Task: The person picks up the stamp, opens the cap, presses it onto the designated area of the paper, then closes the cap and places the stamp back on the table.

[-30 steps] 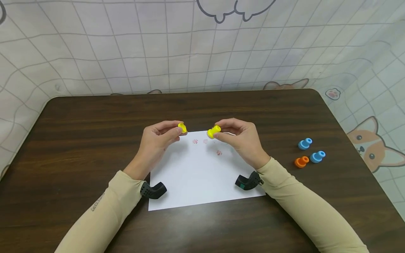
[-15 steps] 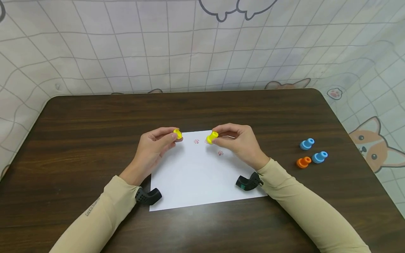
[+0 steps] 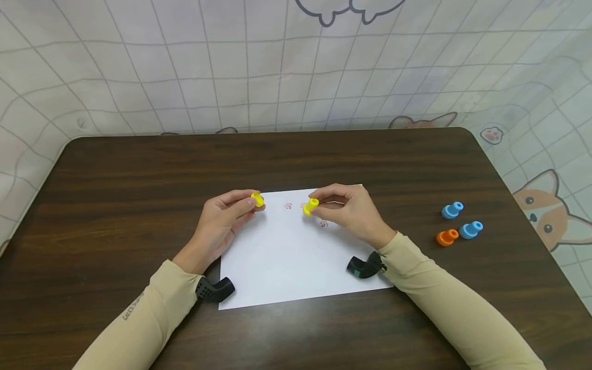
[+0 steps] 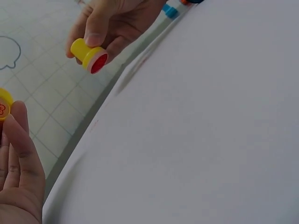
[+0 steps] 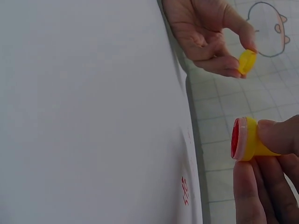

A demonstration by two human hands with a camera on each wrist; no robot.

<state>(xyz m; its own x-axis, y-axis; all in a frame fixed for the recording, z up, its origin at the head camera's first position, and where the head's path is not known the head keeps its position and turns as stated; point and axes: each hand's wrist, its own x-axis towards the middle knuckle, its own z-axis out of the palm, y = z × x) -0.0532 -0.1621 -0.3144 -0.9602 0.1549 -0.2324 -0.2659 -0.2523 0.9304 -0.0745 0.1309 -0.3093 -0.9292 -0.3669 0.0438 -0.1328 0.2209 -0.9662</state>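
In the head view my left hand [image 3: 217, 221] pinches a small yellow cap [image 3: 257, 200] beside the paper's far left corner. A red flower-like mark shows on the cap [image 4: 4, 107] in the left wrist view. Over the far part of the white paper [image 3: 287, 262], my right hand [image 3: 351, 210] holds a yellow toy stamp [image 3: 311, 206] by its handle. The stamp's red face [image 4: 99, 63] is uncovered and turned downward, apart from the sheet. Small red prints [image 3: 288, 206] mark the paper near its far edge; the right hand partly covers that area.
Two blue stamps [image 3: 452, 209] and an orange stamp [image 3: 447, 237] stand on the dark wooden table [image 3: 139, 169] to the right. Black wrist cameras [image 3: 215, 290] hang over the paper. A grid-patterned cloth [image 3: 231, 67] rises behind the table.
Both hands have come slightly nearer the person, the left one also moving left with the cap. The stamp in the right hand has tipped more upright, its face lower.
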